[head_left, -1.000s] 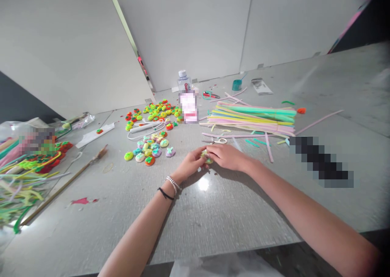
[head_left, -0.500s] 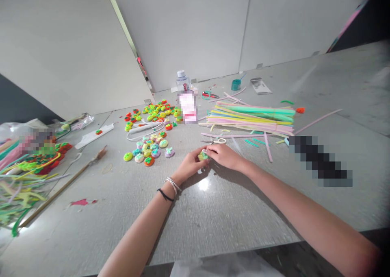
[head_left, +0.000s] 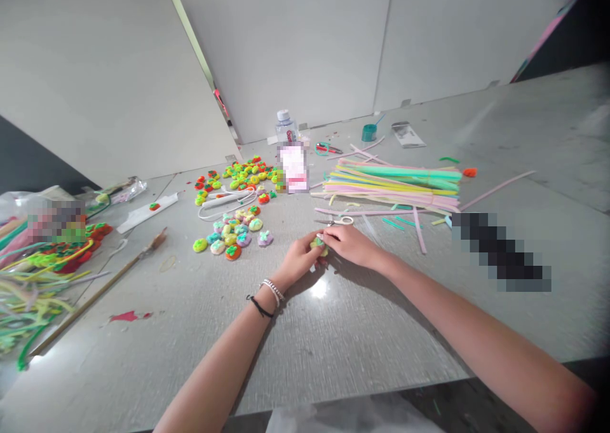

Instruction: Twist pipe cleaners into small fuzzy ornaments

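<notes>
My left hand [head_left: 301, 256] and right hand [head_left: 350, 242] pinch a yellow-green craft piece [head_left: 325, 252], its long axis hidden in my grip; scissors [head_left: 345, 221] lie beyond, blades leftward.

Yellowish piece [head_left: 325, 251] shifted, left thumb [head_left: 315, 252] across it

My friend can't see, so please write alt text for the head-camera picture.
A person's left hand and right hand hold a small yellow-green piece over a gray table. Scissors and pastel strips lie beyond; colorful round pieces sit to the left.
</notes>
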A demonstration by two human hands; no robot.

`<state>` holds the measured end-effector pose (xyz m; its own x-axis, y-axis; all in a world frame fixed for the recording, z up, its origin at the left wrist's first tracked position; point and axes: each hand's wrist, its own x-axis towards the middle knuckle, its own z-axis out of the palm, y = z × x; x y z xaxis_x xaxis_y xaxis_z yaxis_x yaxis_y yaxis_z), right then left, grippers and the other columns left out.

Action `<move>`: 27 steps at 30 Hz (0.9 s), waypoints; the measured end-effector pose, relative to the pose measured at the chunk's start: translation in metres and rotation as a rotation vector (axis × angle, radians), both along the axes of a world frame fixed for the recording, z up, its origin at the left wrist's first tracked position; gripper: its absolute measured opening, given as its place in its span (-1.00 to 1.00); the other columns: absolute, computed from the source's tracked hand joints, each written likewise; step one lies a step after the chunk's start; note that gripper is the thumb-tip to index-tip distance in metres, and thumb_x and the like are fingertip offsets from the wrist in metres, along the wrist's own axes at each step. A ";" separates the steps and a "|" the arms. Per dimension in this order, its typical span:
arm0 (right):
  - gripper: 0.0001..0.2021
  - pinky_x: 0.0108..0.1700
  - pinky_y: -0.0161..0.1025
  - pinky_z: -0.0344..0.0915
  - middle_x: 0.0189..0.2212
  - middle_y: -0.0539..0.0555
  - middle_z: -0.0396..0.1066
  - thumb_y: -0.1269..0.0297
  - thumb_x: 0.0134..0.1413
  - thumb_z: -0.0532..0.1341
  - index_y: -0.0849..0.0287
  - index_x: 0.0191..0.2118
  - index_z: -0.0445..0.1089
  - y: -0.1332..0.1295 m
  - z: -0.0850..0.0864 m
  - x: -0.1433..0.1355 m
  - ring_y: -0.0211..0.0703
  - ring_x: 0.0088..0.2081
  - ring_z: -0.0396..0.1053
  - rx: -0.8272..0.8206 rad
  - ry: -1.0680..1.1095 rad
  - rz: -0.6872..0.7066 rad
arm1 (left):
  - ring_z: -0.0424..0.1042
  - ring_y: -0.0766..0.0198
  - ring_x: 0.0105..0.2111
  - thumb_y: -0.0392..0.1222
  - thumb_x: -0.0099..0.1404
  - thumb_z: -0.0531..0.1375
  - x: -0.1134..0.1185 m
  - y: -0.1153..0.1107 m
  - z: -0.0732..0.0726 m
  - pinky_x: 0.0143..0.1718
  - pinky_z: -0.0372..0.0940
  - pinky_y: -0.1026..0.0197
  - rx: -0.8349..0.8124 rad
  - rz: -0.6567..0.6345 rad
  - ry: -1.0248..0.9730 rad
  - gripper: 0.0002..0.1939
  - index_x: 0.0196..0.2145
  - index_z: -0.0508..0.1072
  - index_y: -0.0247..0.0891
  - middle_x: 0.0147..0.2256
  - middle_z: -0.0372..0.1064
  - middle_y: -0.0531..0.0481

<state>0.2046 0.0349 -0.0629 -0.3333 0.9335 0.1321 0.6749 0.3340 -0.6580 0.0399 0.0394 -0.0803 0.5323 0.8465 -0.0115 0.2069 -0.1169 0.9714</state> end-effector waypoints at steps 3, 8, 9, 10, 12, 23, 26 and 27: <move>-0.70 -0.40 -0.30 0.07 -0.46 0.07 0.45 0.28 0.22 -0.01 0.20 -0.43 0.38 -0.001 0.000 0.000 -0.21 -0.43 0.33 0.045 -0.025 0.006 | 0.38 0.37 -0.50 -0.14 0.29 0.04 -0.001 0.000 0.001 -0.45 0.23 0.35 -0.013 -0.033 -0.033 -0.61 0.02 0.35 -0.35 -0.46 0.39 -0.03; -0.73 -0.34 -0.30 0.09 -0.37 0.10 0.47 0.28 0.24 -0.01 0.18 -0.35 0.40 -0.002 0.000 0.002 -0.18 -0.35 0.36 0.113 -0.090 0.025 | 0.41 0.36 -0.47 -0.16 0.27 0.06 -0.001 0.003 -0.003 -0.46 0.23 0.34 -0.048 -0.052 -0.058 -0.57 0.07 0.31 -0.34 -0.40 0.40 -0.04; -0.73 -0.33 -0.29 0.09 -0.35 0.10 0.47 0.28 0.24 -0.01 0.17 -0.33 0.40 -0.002 -0.001 0.002 -0.17 -0.33 0.36 0.116 -0.097 0.024 | 0.41 0.35 -0.47 -0.17 0.26 0.07 -0.001 0.003 -0.003 -0.45 0.23 0.34 -0.059 -0.047 -0.064 -0.55 0.10 0.28 -0.34 -0.40 0.40 -0.04; -0.73 -0.33 -0.29 0.09 -0.34 0.10 0.48 0.28 0.24 -0.02 0.17 -0.31 0.40 -0.002 -0.001 0.002 -0.17 -0.32 0.36 0.115 -0.101 0.021 | 0.41 0.35 -0.46 -0.18 0.26 0.08 -0.001 0.003 -0.003 -0.45 0.23 0.34 -0.068 -0.041 -0.072 -0.52 0.13 0.25 -0.34 -0.39 0.40 -0.05; -0.74 -0.34 -0.30 0.09 -0.36 0.10 0.47 0.27 0.23 -0.01 0.17 -0.33 0.40 -0.001 -0.002 0.002 -0.17 -0.33 0.36 0.099 -0.094 0.014 | 0.41 0.35 -0.45 -0.18 0.26 0.08 0.000 0.003 -0.003 -0.43 0.23 0.33 -0.082 -0.030 -0.082 -0.49 0.15 0.22 -0.34 -0.39 0.41 -0.06; -0.79 -0.42 -0.32 0.03 -0.54 0.01 0.36 0.29 0.15 0.04 0.18 -0.47 0.29 0.000 -0.004 -0.002 -0.25 -0.48 0.26 -0.035 0.059 -0.016 | 0.42 0.30 -0.33 -0.16 0.20 0.20 -0.004 0.005 -0.003 -0.31 0.31 0.26 -0.187 -0.013 -0.198 -0.40 0.18 0.21 -0.29 -0.21 0.42 -0.14; -0.80 -0.43 -0.32 0.01 -0.55 0.00 0.32 0.31 0.12 0.06 0.18 -0.50 0.28 0.002 -0.003 -0.001 -0.26 -0.49 0.23 -0.037 0.082 -0.007 | 0.42 0.29 -0.26 -0.16 0.17 0.25 -0.005 0.006 -0.004 -0.22 0.32 0.21 -0.237 -0.031 -0.277 -0.40 0.16 0.25 -0.25 -0.09 0.38 -0.17; -0.80 -0.43 -0.32 0.01 -0.55 -0.01 0.32 0.32 0.12 0.06 0.18 -0.50 0.28 0.002 -0.003 -0.001 -0.26 -0.49 0.23 -0.039 0.090 -0.004 | 0.41 0.28 -0.25 -0.17 0.17 0.25 -0.006 0.006 -0.004 -0.20 0.32 0.20 -0.249 -0.039 -0.290 -0.41 0.15 0.26 -0.24 -0.07 0.37 -0.17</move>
